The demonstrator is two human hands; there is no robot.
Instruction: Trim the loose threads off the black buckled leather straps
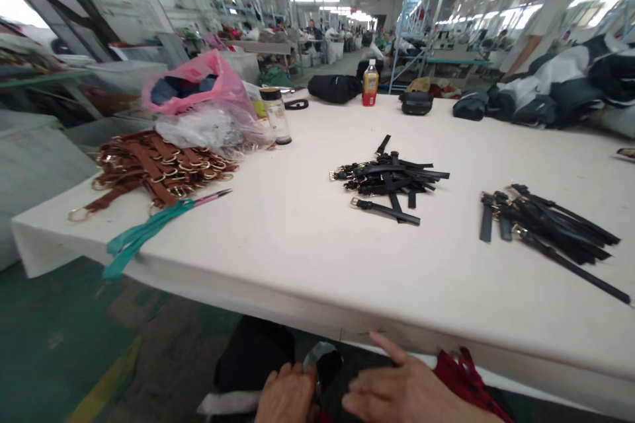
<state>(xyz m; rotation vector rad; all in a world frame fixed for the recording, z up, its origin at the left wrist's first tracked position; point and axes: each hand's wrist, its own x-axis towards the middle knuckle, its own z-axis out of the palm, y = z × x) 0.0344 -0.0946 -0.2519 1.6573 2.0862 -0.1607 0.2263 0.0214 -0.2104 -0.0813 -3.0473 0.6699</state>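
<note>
Below the front edge of the white table (278, 238), my left hand (288, 393) has its fingers curled down beside a small greyish strip (321, 351); what it grips is hidden. My right hand (397, 383) is to the right of it, index finger stretched out and the others spread, holding nothing visible. Dark red fabric (464, 377) lies by my right wrist. On the table, black buckled straps (391, 175) form a pile in the middle, and more black straps (560, 225) lie to the right.
Brown straps with metal rings (153, 168), a teal ribbon (143, 234), a pink bag (218, 89) and a clear jar (278, 119) occupy the left. A drink bottle (370, 84) and black pouches (417, 102) stand at the back. A person (538, 20) is at the upper right.
</note>
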